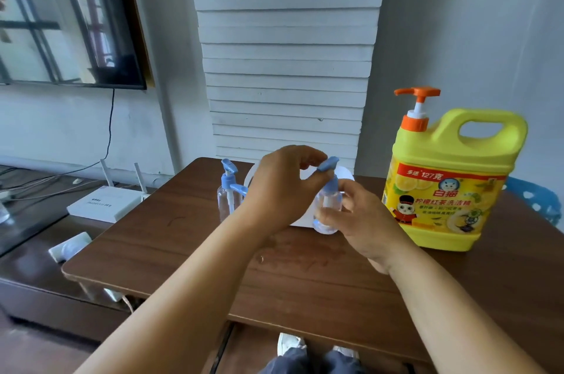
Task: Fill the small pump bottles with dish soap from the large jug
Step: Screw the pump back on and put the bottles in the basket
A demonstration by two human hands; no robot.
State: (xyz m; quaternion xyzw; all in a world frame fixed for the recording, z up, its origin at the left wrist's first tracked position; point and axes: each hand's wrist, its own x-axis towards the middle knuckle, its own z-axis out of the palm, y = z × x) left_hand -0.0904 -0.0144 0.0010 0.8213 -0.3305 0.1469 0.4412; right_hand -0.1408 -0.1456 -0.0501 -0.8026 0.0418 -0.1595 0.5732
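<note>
Both hands' grip clamped on small pump bottle [328, 205] mid-table [183, 254], yellow jug [448, 184] near right edge.

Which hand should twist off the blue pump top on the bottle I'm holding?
Left hand: its fingers already pinch the blue pump head, while the right hand grips the small clear plastic bottle.

Single head-worn view — forward and down, close over the table [189, 254].
</note>
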